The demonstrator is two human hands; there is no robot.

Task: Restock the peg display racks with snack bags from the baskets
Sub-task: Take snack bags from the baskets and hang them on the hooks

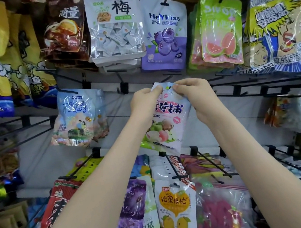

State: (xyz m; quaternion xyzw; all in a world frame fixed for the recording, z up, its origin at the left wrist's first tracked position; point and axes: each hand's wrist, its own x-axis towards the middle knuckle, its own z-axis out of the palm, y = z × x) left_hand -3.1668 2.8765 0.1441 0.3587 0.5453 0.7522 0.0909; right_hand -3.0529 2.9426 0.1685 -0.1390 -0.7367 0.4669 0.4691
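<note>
I hold a pale pink and white snack bag with fruit pictures upright in front of the middle row of the peg rack. My left hand pinches its top left corner. My right hand pinches its top right, beside the hang hole. The bag's top edge sits just below a black peg bracket; whether the hole is on a peg I cannot tell. No basket is in view.
Bags hang all around: a light blue bag to the left, a white plum bag and a purple blueberry bag above, a mango bag below. Bare black pegs jut out under the held bag and at right.
</note>
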